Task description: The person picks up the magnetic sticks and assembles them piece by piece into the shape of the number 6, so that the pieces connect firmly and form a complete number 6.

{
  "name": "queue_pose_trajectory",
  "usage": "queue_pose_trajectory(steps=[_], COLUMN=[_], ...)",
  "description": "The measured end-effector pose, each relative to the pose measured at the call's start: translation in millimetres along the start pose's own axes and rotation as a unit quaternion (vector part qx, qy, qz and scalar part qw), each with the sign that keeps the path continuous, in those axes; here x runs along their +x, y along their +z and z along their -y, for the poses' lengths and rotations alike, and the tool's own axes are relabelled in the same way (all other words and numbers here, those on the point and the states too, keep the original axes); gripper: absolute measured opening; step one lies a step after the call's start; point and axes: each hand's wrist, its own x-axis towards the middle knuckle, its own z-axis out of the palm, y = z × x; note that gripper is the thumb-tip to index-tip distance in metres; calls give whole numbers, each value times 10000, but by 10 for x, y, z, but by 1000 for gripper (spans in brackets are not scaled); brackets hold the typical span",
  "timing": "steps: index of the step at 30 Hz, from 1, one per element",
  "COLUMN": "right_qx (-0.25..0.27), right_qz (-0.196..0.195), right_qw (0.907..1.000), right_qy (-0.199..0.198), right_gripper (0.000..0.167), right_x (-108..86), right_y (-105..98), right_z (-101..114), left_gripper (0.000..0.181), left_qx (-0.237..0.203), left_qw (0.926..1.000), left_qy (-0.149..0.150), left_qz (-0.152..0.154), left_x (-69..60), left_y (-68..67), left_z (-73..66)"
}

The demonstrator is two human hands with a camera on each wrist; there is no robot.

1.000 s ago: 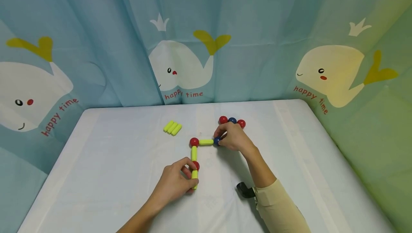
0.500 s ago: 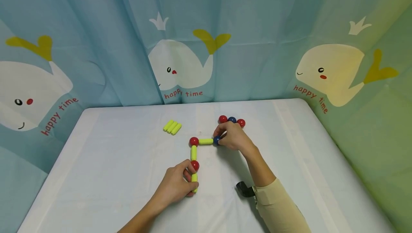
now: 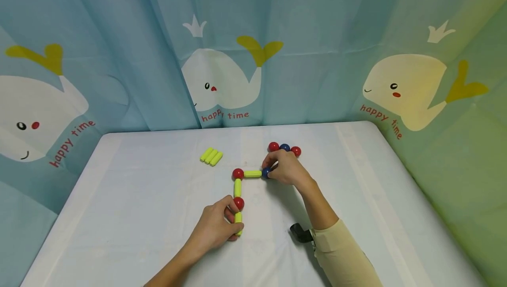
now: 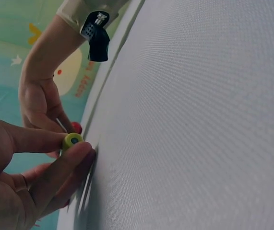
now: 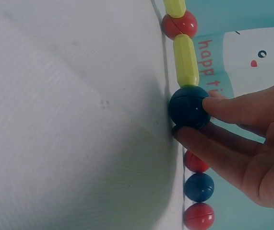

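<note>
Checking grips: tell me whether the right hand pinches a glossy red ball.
No, the right hand pinches a glossy blue ball touching a yellow-green rod.

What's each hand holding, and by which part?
Left hand: nearest yellow-green rod, near its free end. Right hand: glossy blue ball, around its right side.

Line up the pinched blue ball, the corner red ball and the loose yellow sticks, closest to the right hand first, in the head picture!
1. Pinched blue ball: touching the right hand.
2. Corner red ball: left, at the bend.
3. Loose yellow sticks: farther left, farther back.
</note>
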Motion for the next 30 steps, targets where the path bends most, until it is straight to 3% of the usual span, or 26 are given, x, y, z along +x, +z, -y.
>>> queue_pose_trajectory(steps=[30], right_qx=[-55], right_qz=[-13], right_qw=[10000], right_qy=[22], right_gripper=[18], right_x=[-7], right_y=[-5], right_z=[14], left_gripper=[32], left_qx=[100], left_qw=[9999], left_qy=[27], left_qz=[-122], left_x=[5], left_y=[1], left_z=[-2])
